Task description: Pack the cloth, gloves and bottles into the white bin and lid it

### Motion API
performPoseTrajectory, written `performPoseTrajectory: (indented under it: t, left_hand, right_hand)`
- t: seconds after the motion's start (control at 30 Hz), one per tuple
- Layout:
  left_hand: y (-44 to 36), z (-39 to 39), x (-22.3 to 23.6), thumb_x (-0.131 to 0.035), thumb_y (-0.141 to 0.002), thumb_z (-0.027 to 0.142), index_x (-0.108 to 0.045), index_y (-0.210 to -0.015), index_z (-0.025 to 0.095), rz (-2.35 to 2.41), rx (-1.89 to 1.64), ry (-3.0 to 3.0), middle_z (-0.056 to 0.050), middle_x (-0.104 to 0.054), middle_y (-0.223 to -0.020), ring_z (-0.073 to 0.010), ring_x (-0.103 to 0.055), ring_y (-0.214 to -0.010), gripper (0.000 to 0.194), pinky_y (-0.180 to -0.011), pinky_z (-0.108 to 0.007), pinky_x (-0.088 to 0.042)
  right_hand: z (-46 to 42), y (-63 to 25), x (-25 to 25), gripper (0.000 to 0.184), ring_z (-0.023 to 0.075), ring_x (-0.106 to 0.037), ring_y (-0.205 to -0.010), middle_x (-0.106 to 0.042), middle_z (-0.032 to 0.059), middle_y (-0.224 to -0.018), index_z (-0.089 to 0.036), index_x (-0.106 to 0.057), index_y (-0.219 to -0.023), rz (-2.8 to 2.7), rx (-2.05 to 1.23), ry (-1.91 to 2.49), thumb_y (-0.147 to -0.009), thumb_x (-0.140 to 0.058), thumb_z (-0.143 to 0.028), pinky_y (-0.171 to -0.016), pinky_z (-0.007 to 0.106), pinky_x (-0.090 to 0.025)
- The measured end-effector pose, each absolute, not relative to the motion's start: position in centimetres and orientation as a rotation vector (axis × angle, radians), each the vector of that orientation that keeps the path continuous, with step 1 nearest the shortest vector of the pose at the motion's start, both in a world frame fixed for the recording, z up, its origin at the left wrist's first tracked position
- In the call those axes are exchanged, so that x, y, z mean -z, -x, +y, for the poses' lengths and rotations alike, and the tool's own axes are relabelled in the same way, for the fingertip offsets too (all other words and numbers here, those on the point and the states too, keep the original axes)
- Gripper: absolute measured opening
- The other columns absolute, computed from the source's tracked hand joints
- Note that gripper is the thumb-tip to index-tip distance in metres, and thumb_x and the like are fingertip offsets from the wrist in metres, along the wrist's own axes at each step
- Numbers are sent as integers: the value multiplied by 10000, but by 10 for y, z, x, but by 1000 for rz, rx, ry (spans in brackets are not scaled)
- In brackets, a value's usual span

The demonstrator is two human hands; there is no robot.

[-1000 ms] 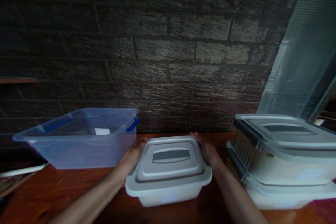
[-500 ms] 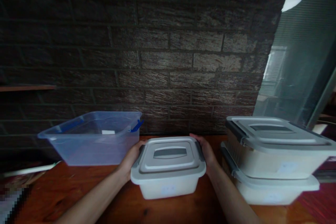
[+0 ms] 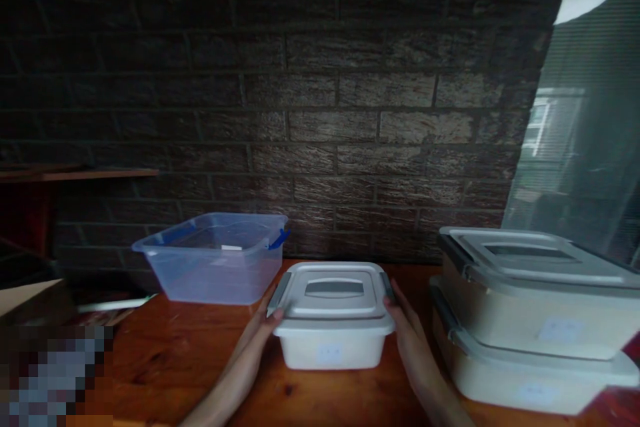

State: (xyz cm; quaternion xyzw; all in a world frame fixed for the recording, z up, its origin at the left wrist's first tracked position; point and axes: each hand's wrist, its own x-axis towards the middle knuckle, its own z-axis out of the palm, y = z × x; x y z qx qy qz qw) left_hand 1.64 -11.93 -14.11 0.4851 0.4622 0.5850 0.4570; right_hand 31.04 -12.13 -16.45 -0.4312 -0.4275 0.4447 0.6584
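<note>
A small white storage box (image 3: 330,349) with a grey-handled lid (image 3: 334,289) rests on the wooden table in front of me. My left hand (image 3: 264,325) is at its left side, thumb by the lower end of the left grey latch (image 3: 281,294), which leans slightly outward. On the opposite side, my right hand (image 3: 406,320) has its thumb at the right grey latch (image 3: 387,285) and its fingers along the box's side. Both hands are closed around the sides, with some fingertips hidden behind the box. A pale label (image 3: 330,353) is on its front wall.
An unlidded clear bluish tub (image 3: 210,277) with blue latches stands to the left on the wooden table (image 3: 200,353). Two larger lidded white boxes (image 3: 540,327) are stacked at the right. Behind runs a dark brick wall (image 3: 310,113). A cardboard box (image 3: 35,307) is at the far left.
My view has shifted, so the tub appears further right. The small box now sits squarer to me, and my hands have moved nearer along its sides. Its left latch now leans outward.
</note>
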Motion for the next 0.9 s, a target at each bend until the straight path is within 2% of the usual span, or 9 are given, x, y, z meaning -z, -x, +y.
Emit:
performPoseTrajectory:
  t: [0.13, 0.27, 0.5, 0.63, 0.8, 0.9]
  left_hand:
    - [-30, -140, 129, -699, -835, 580, -457, -1542, 242, 1209, -1442, -1427, -110, -519, -1562, -344, -350, -1524, 821, -1282, -496, -192]
    - [-39, -147, 119, -733, -830, 559, -313, -1608, 269, 1139, -1393, -1522, -94, -499, -1581, -334, -409, -1492, 930, -1266, -479, -270]
    - [-35, -152, 119, -751, -808, 575, -389, -1574, 255, 1160, -1397, -1573, -85, -520, -1566, -356, -422, -1480, 906, -1248, -476, -316]
    - [-27, -156, 116, -710, -846, 571, -365, -1580, 251, 1182, -1428, -1562, -78, -507, -1578, -334, -416, -1488, 872, -1243, -453, -333]
    - [-10, -156, 83, -705, -873, 521, -328, -1583, 250, 1176, -1447, -1639, -78, -442, -1623, -305, -358, -1523, 848, -1271, -459, -269]
    - [1, -157, 43, -711, -874, 506, -362, -1567, 243, 1186, -1447, -1745, -82, -475, -1601, -322, -381, -1510, 819, -1261, -484, -293]
  right_hand:
    - [-125, -304, 162, 786, 295, -338, -1533, -501, 77, -1579, -252, -505, -1526, -1080, -909, 1034, -827, -731, -534, -1265, 446, -234]
    - [-128, -303, 157, 852, 307, -414, -1486, -544, 88, -1543, -229, -436, -1565, -1174, -895, 1018, -806, -744, -463, -1236, 442, -293]
    - [-133, -304, 155, 888, 289, -466, -1443, -526, 59, -1556, -266, -350, -1601, -1193, -960, 998, -810, -742, -368, -1237, 455, -278]
    - [-130, -301, 145, 934, 280, -460, -1451, -508, 65, -1572, -250, -293, -1616, -1223, -1028, 913, -808, -747, -365, -1239, 440, -280]
    - [-134, -291, 96, 970, 282, -414, -1485, -448, 58, -1617, -260, -301, -1594, -1226, -1094, 783, -771, -801, -383, -1243, 414, -284]
    - [-147, -290, 50, 845, 262, -532, -1389, -582, 43, -1503, -277, -387, -1528, -1391, -1129, 591, -796, -808, -321, -1195, 407, -369]
